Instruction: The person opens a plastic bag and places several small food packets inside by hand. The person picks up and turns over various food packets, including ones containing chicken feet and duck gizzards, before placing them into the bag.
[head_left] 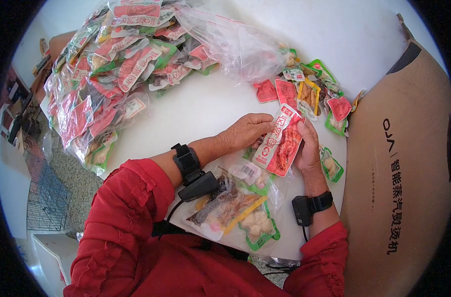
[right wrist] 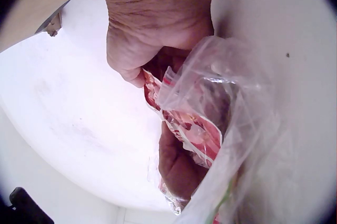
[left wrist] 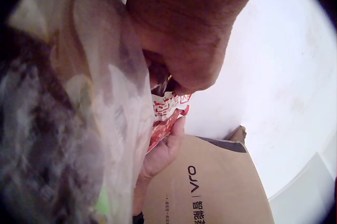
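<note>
Both hands hold a red-and-white snack packet (head_left: 284,143) with Chinese lettering, tilted over a clear plastic bag (head_left: 280,190). The right hand (head_left: 309,146) pinches its right edge, thumb on the printed face. At the opposite edge, the left hand (head_left: 247,129) grips with curled fingers, partly hidden under the packet. In the right wrist view the bag's mouth (right wrist: 210,71) overlaps the packet (right wrist: 197,132) between the hands. Inside the bag lie other packets, among them a green-edged one (head_left: 259,227) with pale pieces and a yellow-edged one (head_left: 235,210).
A large clear bag (head_left: 99,81) full of mixed packets stands at the left of the white table (head_left: 185,109), its loose mouth (head_left: 240,49) stretching right. Several loose packets (head_left: 309,91) lie beyond the hands. A tall cardboard box (head_left: 398,163) borders the right side.
</note>
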A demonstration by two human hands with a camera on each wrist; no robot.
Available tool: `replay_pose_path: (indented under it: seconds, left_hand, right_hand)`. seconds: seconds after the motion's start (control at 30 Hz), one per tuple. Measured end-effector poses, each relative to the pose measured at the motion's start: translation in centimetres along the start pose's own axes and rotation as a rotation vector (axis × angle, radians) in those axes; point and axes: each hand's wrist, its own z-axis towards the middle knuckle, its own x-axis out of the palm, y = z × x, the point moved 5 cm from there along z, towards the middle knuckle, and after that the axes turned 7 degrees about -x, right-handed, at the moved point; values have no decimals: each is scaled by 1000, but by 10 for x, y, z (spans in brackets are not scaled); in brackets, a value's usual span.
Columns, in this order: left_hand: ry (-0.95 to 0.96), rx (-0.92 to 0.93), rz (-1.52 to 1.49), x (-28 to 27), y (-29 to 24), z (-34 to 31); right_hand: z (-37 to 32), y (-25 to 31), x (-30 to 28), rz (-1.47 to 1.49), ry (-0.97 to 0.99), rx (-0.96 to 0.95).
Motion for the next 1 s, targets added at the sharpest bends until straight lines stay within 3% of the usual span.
replay_pose_path:
  seconds: [1.0]
  left_hand:
    - [48,35,26,2,0,1]
  right_hand:
    - [0,0,0,19,-29,29]
